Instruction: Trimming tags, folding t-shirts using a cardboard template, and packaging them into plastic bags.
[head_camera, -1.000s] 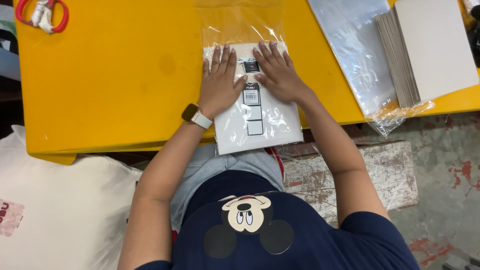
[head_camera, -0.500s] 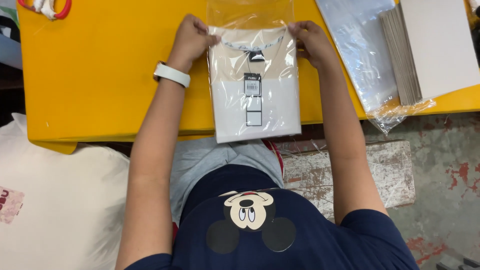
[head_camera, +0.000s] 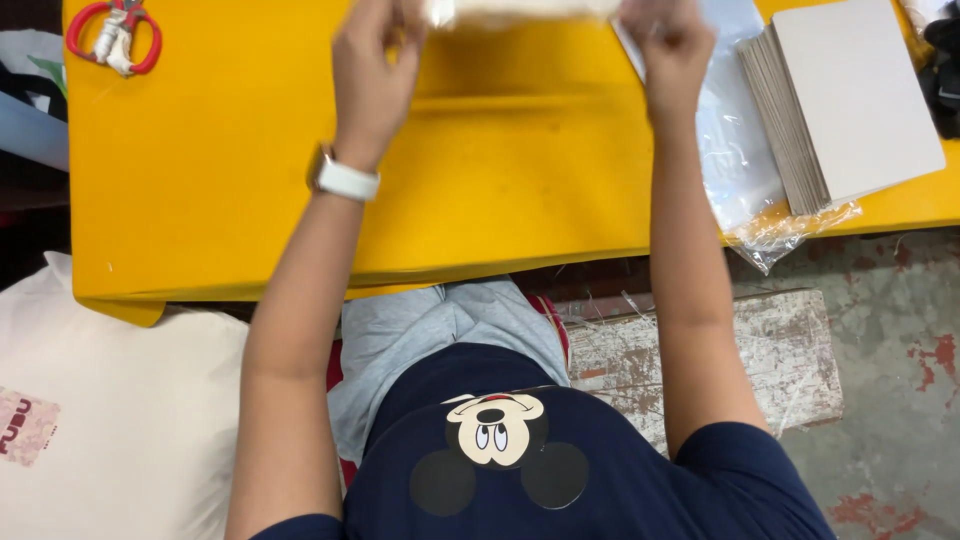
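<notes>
Both my arms reach far across the yellow table (head_camera: 500, 170). My left hand (head_camera: 372, 75) and my right hand (head_camera: 668, 50) each grip an end of a bagged, folded white garment (head_camera: 520, 10), of which only a blurred lower edge shows at the top of the frame. The rest of the package is out of view. A white watch (head_camera: 345, 180) sits on my left wrist.
Red-handled scissors (head_camera: 112, 35) lie at the table's far left corner. A stack of grey cardboard sheets (head_camera: 850, 100) rests on clear plastic bags (head_camera: 745, 160) at the right. A white sack (head_camera: 110, 420) sits on the floor at left, a worn wooden bench (head_camera: 720, 350) under me.
The bagged garment lay flat before me with my hands pressing it; I gripped its far corners and have pushed it away across the table, almost out of the frame.
</notes>
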